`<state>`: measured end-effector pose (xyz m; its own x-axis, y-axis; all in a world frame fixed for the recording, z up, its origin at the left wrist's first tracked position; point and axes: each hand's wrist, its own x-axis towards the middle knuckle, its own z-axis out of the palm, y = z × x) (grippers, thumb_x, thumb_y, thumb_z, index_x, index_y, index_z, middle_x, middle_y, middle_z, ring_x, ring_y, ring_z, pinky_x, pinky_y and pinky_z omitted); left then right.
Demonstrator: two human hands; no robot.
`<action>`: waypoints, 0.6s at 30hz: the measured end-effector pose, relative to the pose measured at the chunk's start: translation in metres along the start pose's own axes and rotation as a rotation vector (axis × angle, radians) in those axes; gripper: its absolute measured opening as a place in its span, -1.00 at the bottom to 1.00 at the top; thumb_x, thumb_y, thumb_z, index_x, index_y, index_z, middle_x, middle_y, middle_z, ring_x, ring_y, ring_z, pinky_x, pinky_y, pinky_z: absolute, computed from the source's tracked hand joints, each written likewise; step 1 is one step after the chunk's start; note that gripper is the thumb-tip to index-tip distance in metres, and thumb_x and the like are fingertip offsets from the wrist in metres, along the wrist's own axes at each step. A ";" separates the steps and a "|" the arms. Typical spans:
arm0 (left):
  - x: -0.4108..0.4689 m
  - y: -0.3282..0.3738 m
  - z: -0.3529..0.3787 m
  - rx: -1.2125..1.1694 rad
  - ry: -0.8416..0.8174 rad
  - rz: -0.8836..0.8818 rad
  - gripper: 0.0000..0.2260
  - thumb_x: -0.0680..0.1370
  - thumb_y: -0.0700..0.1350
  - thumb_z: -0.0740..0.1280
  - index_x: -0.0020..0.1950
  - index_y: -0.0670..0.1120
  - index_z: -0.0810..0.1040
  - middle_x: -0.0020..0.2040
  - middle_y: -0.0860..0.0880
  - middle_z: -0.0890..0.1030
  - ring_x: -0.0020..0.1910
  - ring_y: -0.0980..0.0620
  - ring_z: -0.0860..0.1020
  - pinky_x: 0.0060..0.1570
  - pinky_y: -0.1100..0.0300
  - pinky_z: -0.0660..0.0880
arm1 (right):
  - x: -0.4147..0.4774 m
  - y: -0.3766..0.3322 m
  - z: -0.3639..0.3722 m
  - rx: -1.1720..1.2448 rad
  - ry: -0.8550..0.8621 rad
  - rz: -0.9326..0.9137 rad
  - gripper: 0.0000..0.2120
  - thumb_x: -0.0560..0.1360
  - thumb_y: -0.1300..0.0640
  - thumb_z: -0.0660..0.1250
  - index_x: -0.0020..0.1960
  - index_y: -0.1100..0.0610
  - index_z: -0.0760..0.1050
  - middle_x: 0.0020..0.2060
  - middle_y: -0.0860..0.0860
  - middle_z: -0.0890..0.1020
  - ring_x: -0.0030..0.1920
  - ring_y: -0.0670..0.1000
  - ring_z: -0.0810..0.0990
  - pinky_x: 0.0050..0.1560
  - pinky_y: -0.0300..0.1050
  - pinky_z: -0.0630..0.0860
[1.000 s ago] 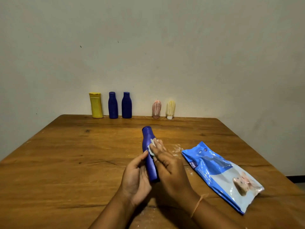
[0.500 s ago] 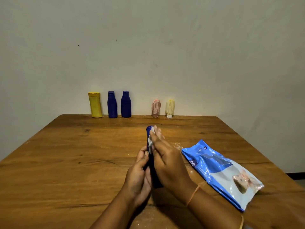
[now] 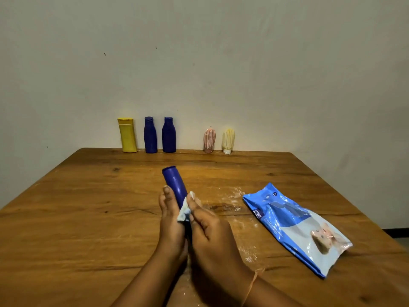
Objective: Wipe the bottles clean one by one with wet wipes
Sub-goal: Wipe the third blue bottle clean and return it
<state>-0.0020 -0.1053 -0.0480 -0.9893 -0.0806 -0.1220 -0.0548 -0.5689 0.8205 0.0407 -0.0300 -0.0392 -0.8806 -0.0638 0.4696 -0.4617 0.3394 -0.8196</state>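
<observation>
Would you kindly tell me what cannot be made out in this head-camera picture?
Head view:
1. Lower half of the held blue bottle: hidden between the left hand and right hand.
2. Most of the wet wipe: covered by the right hand's fingers.
3. Print on the wipes pack: too small and glossy to read.
4. Dirt on the yellow bottle by the wall: too far and small.
5. Both forearms: cut off by the bottom edge.

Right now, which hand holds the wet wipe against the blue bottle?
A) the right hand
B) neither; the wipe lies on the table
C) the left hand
A: the right hand pinches the wet wipe against the blue bottle, while the left hand grips the bottle from the other side.
</observation>
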 end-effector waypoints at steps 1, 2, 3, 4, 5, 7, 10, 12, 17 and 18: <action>-0.002 0.000 0.001 0.032 -0.034 0.047 -0.13 0.25 0.47 0.27 0.40 -0.04 0.32 0.07 -0.36 0.53 -0.09 -0.13 0.61 -0.02 -0.04 0.51 | 0.003 -0.002 -0.001 -0.015 0.024 -0.020 -0.55 0.51 0.28 0.11 0.38 0.07 0.32 0.33 -0.13 0.35 0.34 -0.36 0.23 0.32 -0.46 0.16; -0.004 -0.001 0.002 0.029 -0.072 0.064 -0.14 0.26 0.44 0.28 0.39 -0.07 0.35 0.03 -0.27 0.60 -0.04 -0.12 0.62 0.01 -0.03 0.50 | 0.008 -0.004 -0.003 -0.025 0.042 -0.037 -0.54 0.49 0.26 0.10 0.38 0.08 0.33 0.33 -0.13 0.36 0.34 -0.36 0.24 0.32 -0.46 0.18; -0.005 -0.002 0.003 0.045 -0.106 0.078 -0.19 0.28 0.41 0.27 0.36 -0.08 0.40 -0.01 -0.18 0.64 -0.02 -0.08 0.63 0.02 0.00 0.50 | 0.013 -0.005 -0.005 -0.029 0.056 -0.049 -0.53 0.48 0.26 0.10 0.37 0.08 0.33 0.33 -0.13 0.37 0.33 -0.36 0.25 0.31 -0.46 0.19; -0.006 -0.003 0.004 0.082 -0.143 0.103 -0.26 0.30 0.39 0.25 0.33 -0.05 0.44 0.01 -0.13 0.66 0.01 -0.06 0.64 0.04 0.01 0.50 | 0.018 -0.007 -0.008 -0.028 0.071 -0.056 -0.54 0.48 0.26 0.11 0.37 0.06 0.33 0.32 -0.15 0.37 0.32 -0.36 0.27 0.30 -0.46 0.20; -0.008 -0.003 0.005 0.133 -0.173 0.137 -0.31 0.31 0.38 0.24 0.31 -0.02 0.46 0.04 -0.12 0.67 0.05 -0.06 0.63 0.06 0.00 0.51 | 0.023 -0.007 -0.012 -0.021 0.090 -0.055 -0.55 0.50 0.28 0.13 0.37 0.04 0.33 0.30 -0.17 0.38 0.30 -0.37 0.29 0.29 -0.46 0.23; -0.010 -0.004 0.007 0.146 -0.207 0.178 -0.34 0.31 0.33 0.31 0.29 -0.02 0.47 0.09 -0.13 0.65 0.07 -0.06 0.62 0.05 0.01 0.52 | 0.033 -0.006 -0.019 0.007 0.121 0.005 -0.57 0.53 0.32 0.16 0.34 0.02 0.37 0.26 -0.16 0.44 0.24 -0.34 0.39 0.23 -0.46 0.31; -0.010 -0.003 0.008 0.099 -0.179 0.181 -0.41 0.31 0.17 0.36 0.26 -0.09 0.48 0.06 -0.14 0.65 0.01 -0.05 0.63 -0.06 0.11 0.55 | 0.038 0.003 -0.026 0.013 0.117 0.090 -0.63 0.53 0.31 0.20 0.28 0.06 0.48 0.20 -0.12 0.55 0.12 -0.35 0.47 0.12 -0.51 0.35; -0.007 0.000 0.006 0.078 -0.087 0.183 -0.51 0.35 0.10 0.35 0.19 -0.13 0.52 -0.04 -0.13 0.68 -0.07 -0.04 0.64 -0.10 0.12 0.55 | 0.029 0.008 -0.028 -0.070 0.062 0.071 -0.61 0.51 0.33 0.20 0.26 0.04 0.49 0.19 -0.10 0.57 0.07 -0.40 0.47 0.07 -0.56 0.31; -0.001 0.003 0.005 -0.007 0.049 0.112 -0.78 0.59 -0.06 0.21 0.15 -0.14 0.50 -0.07 -0.13 0.67 -0.10 -0.03 0.64 -0.04 0.08 0.52 | 0.001 0.015 -0.025 -0.321 -0.012 -0.095 -0.50 0.39 0.26 0.10 0.30 0.11 0.46 0.25 0.04 0.53 0.25 -0.18 0.42 0.23 -0.41 0.25; -0.002 0.002 0.007 -0.055 0.035 0.083 -0.80 0.60 -0.04 0.20 0.15 -0.10 0.47 -0.07 -0.13 0.66 -0.11 -0.03 0.64 -0.04 0.06 0.52 | 0.000 0.015 -0.023 -0.394 -0.006 -0.155 -0.48 0.37 0.22 0.06 0.31 0.13 0.44 0.28 0.06 0.50 0.30 -0.13 0.38 0.29 -0.35 0.22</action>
<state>-0.0007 -0.1005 -0.0425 -0.9846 -0.1576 -0.0755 0.0355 -0.6033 0.7968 0.0366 -0.0037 -0.0438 -0.8053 -0.1475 0.5742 -0.5134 0.6578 -0.5511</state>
